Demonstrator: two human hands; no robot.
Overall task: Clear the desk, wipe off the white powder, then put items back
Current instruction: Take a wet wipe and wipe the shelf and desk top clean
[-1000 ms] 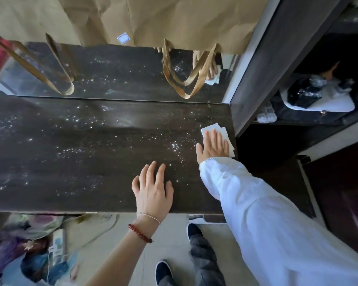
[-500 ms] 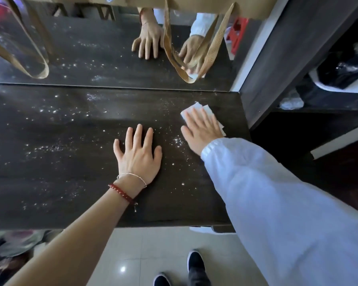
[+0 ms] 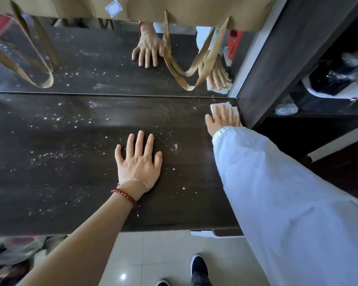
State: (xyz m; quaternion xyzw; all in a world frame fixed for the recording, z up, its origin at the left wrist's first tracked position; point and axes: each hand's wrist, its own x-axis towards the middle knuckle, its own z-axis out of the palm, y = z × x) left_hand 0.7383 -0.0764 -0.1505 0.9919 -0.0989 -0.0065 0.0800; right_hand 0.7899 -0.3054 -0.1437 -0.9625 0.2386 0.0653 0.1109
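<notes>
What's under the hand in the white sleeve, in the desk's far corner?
A white wipe, pressed flat on the dark desk by the right hand. Only its edges show past the fingers; its middle and the desk surface beneath are covered.

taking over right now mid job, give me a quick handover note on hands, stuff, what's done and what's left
Left hand: flat on the desk, fingers spread, holding nothing.
Right hand: flat, pressing the white cloth into the far right corner, by the mirror.
Done: no items on the desk in view.
Left: white powder specks lie across the left and middle; wipe them, then put the items back.
</notes>
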